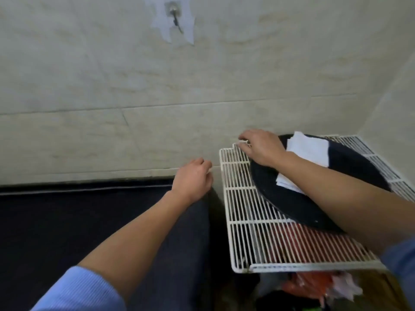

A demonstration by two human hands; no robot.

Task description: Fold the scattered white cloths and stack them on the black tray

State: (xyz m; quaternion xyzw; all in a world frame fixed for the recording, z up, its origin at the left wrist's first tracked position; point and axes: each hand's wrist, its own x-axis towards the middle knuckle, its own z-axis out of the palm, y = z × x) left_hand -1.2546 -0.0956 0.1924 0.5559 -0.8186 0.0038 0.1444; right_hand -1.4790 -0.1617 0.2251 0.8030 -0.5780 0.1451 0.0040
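Note:
A round black tray (292,205) lies on a white wire rack (242,198) in the right corner. Folded white cloths (308,149) are stacked on the tray's far side. Another white cloth (287,184) shows on the tray beside my right forearm, partly hidden by it. My right hand (261,148) reaches across the tray's left edge, its bent fingers touching the rack's back left corner and holding nothing. My left hand (193,177) hovers left of the rack near the wall, fingers loosely curled and holding nothing.
A pale tiled wall (157,97) stands close behind, with a metal hook (174,15) high up. A dark surface (67,221) stretches to the left. Red and orange items (314,286) lie under the rack.

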